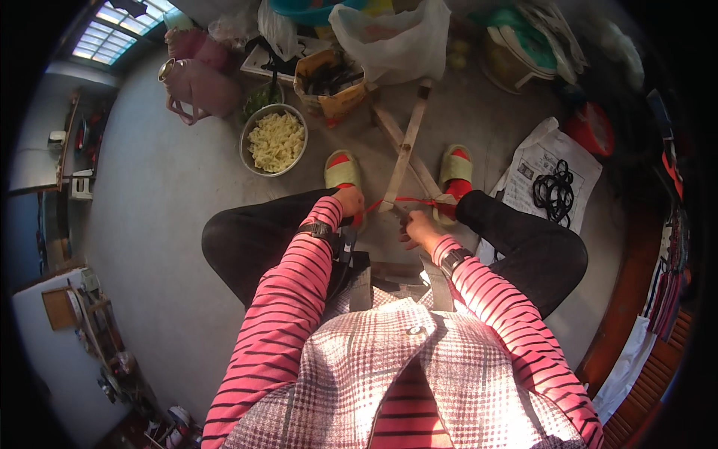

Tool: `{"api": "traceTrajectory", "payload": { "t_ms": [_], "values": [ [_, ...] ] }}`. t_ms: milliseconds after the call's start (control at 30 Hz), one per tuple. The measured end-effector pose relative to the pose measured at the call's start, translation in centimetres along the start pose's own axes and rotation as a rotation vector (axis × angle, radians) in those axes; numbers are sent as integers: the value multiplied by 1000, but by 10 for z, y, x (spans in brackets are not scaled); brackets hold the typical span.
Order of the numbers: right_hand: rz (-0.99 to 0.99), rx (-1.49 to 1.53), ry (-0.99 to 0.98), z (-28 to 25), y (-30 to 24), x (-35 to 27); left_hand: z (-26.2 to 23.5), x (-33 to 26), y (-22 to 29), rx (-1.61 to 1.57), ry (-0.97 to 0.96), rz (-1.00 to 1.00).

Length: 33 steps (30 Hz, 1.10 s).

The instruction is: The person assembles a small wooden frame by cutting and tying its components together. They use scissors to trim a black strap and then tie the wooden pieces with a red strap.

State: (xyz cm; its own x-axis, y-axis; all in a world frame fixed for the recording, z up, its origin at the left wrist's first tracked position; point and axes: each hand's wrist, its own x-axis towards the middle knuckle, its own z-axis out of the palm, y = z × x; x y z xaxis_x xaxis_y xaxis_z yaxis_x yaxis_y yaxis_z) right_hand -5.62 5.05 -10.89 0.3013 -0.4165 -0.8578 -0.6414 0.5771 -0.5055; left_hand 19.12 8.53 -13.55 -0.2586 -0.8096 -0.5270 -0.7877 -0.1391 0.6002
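I sit low over a grey floor with my knees apart. Two long wooden slats [407, 142] cross each other between my feet and stretch away from me. A red string [410, 200] runs across the slats near their crossing, out toward my right sandal [455, 170]. My left hand [349, 202] is closed on the left end of the string, next to my left sandal [342, 170]. My right hand [420, 228] is closed near the slats' lower end; what it pinches is too small to tell.
A metal bowl [254, 123] of pale shredded food sits on the floor at the left. Behind it are a pink jug [196, 84], a cardboard box [329, 86] and plastic bags [396, 37]. A printed sheet [531, 161] with black rubber bands [553, 191] lies at the right.
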Motion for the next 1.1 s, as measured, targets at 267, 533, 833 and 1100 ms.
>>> {"api": "traceTrajectory", "payload": {
  "t_ms": [267, 533, 833, 1100],
  "values": [
    [-23, -678, 78, -40, -6, -27, 15, -13, 39, -32, -76, -106],
    [-470, -565, 838, -67, -4, -46, 10, -24, 88, 0, 221, -306],
    [-435, 86, 435, -81, -13, -36, 1, -35, 95, 125, 296, -305],
    [-499, 69, 492, -91, -14, -27, -3, -36, 89, 145, 286, -314]
  ]
}}
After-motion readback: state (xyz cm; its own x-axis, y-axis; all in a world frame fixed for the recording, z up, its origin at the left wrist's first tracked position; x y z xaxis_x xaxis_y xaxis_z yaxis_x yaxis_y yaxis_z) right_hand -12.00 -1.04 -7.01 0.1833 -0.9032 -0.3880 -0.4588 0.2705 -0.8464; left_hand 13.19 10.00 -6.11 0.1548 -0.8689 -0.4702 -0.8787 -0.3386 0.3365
